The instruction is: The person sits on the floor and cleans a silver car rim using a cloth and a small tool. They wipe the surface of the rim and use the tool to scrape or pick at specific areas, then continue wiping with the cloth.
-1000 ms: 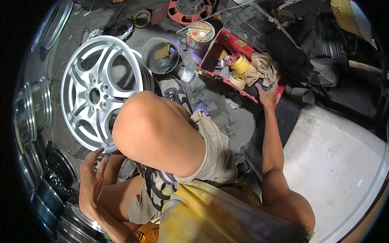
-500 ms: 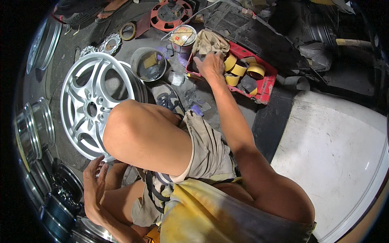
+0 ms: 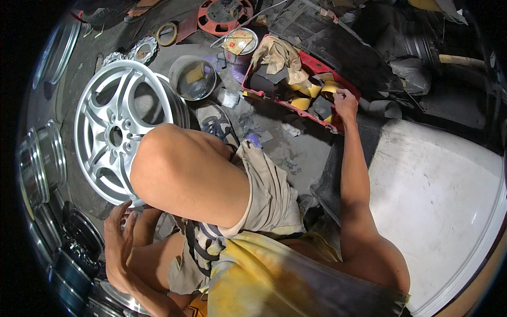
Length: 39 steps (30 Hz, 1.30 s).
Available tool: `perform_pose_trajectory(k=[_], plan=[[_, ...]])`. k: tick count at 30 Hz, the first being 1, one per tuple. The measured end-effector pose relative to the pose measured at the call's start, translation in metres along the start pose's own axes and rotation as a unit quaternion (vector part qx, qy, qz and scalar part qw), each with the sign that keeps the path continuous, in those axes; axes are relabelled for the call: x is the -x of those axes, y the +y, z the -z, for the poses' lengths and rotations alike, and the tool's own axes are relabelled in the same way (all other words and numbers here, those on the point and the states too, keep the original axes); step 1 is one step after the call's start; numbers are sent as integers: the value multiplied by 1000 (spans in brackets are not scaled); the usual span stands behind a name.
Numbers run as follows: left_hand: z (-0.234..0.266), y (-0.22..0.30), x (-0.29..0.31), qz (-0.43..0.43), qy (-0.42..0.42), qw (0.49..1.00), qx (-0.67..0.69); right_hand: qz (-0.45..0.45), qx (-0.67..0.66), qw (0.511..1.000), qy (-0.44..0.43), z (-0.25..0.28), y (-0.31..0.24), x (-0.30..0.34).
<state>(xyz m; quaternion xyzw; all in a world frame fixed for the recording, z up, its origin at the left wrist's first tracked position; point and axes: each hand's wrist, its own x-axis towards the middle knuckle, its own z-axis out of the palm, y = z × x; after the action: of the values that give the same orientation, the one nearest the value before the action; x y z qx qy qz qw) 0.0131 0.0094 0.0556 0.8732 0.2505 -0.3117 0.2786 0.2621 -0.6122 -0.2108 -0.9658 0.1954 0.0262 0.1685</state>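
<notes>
In the red tray (image 3: 247, 79) at the upper right lie several curled yellow-and-dark pieces that look like sandpaper. My right hand (image 3: 346, 104) reaches over the tray's right end, its fingers bent and closed on a curled yellow strip of sandpaper (image 3: 329, 87). A beige cloth (image 3: 275, 55) is bunched over the tray's left part, beside dark sheets. On the left a silver alloy wheel (image 3: 96, 138) leans close to my knee. Near its lower rim is my left hand (image 3: 120, 232), open with loosely bent fingers apart and nothing seen in them.
A clear bucket (image 3: 183, 96) of dark liquid stands between wheel and tray. Behind it are a topped can (image 3: 240, 39), a tape roll (image 3: 167, 34) and a red reel (image 3: 205, 21). More wheel rims (image 3: 55, 153) line the left. A white panel (image 3: 433, 211) lies at right.
My right hand has moved right, from the cloth to the curled strips at the tray's right end. The cloth now drapes further over the strips. My left hand stays near the wheel.
</notes>
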Motion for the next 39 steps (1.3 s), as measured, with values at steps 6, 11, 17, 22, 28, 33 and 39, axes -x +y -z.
perform_pose_trajectory(k=[6,11,17,22,28,33,39], plan=[[1,10,4,29,5,999,13,-12,62,998,31,-10,-59,-2],[4,17,1,21,-6,1000,-7,94,160,983,-14,-30,-37,-11],[1,7,-1,20,0,1000,-3,195,130,972,-34,-19,-30,-2],[1,12,-3,21,5,1000,14,175,55,983,-33,-6,-61,25],[2,6,-5,-6,1,1000,-10,171,210,962,-29,-23,-35,9],[2,13,-4,14,7,1000,14,236,255,937,-29,-19,-31,1],[-3,-8,-12,-11,5,999,49,276,194,939,-74,21,-10,14]])
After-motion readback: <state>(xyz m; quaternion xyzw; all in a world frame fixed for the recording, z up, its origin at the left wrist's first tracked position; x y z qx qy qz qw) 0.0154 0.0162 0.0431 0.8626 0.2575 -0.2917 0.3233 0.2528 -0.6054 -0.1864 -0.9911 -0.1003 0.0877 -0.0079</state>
